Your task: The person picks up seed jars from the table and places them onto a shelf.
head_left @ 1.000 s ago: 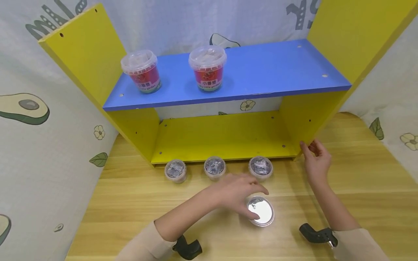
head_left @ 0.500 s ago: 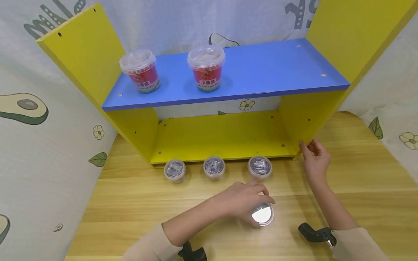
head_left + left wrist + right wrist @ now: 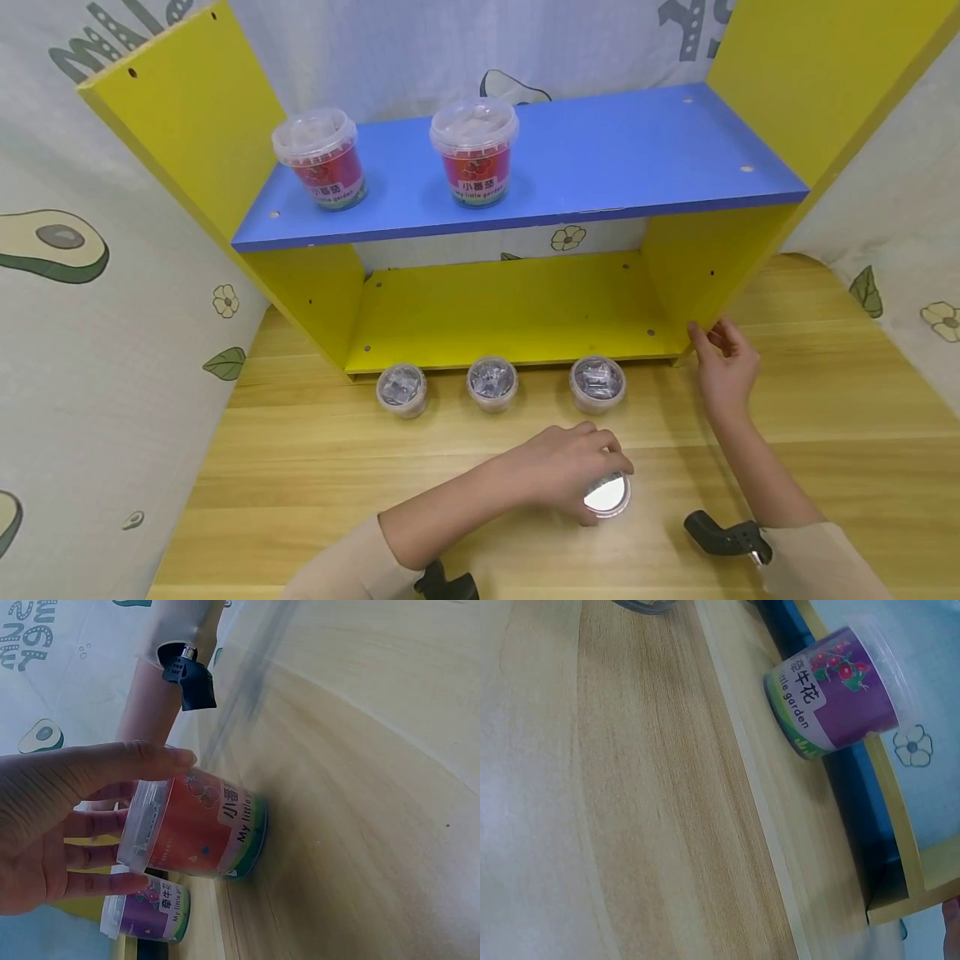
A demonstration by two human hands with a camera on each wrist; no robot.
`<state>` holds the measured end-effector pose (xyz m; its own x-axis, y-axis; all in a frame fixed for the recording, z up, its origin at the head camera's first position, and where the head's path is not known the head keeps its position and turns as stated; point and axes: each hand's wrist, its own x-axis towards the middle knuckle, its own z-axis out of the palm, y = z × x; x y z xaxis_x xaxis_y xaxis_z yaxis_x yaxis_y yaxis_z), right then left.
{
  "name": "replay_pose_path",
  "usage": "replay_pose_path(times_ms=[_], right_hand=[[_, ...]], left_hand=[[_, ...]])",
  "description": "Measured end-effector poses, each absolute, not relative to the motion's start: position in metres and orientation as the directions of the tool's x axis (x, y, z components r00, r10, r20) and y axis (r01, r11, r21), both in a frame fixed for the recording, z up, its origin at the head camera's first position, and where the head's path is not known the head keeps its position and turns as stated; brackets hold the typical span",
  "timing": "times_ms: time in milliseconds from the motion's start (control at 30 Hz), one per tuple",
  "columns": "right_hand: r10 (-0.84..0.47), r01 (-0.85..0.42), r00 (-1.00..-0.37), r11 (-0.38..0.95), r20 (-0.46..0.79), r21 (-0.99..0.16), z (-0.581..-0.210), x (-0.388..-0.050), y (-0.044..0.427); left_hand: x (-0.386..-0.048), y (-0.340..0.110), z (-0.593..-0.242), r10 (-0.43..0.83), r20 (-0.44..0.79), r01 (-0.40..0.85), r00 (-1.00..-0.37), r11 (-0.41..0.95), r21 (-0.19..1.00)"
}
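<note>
My left hand (image 3: 558, 467) holds a small red plastic tub (image 3: 202, 825) with a clear lid. In the left wrist view the thumb lies along one side of it and the fingers reach round the other. The tub stands upright on the table, its silvery top partly covered by the hand in the head view. My right hand (image 3: 729, 375) grips the lower front edge of the shelf's yellow right side panel (image 3: 686, 267), with some fingers hidden behind it. A purple tub (image 3: 840, 697) sits in front of the shelf, between the two hands.
Two more lidded tubs, a middle one (image 3: 492, 385) and a left one (image 3: 402, 390), line the shelf's front edge. On the blue upper board (image 3: 615, 158) stand two red tubs (image 3: 475, 154). The yellow lower board (image 3: 495, 312) lies beneath. A patterned cloth (image 3: 135, 358) hangs behind and beside.
My left hand has come down and right onto the red tub, its thumb and fingers closing round it. The right hand stays at the panel.
</note>
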<state>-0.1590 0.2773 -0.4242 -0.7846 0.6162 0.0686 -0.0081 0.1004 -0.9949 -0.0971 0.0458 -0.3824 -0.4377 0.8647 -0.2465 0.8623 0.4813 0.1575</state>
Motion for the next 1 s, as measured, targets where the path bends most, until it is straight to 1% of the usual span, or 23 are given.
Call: replay_pose_path(times_ms=[300,500,767,1000], right_hand=[[0.619,-0.059,-0.78,0.072,0.091,-0.996,-0.422,-0.158,0.276],[0.613,-0.041,-0.786,0.078,0.08,-0.996,-0.418,-0.156,0.273],[0.601,-0.048,-0.794,0.086,0.09,-0.995,-0.408,-0.151,0.267],[0.609,-0.045,-0.79,0.052,0.067,-0.998,-0.415,-0.154,0.271]], left_hand=[[-0.095,0.046,-0.382,0.856,-0.256,0.859,-0.449,0.492,0.14],[-0.094,0.045,-0.384,0.854,-0.251,0.855,-0.456,0.499,0.141],[-0.095,0.046,-0.385,0.853,-0.272,0.859,-0.446,0.493,0.14],[-0.095,0.047,-0.384,0.852,-0.294,0.868,-0.433,0.482,0.117]])
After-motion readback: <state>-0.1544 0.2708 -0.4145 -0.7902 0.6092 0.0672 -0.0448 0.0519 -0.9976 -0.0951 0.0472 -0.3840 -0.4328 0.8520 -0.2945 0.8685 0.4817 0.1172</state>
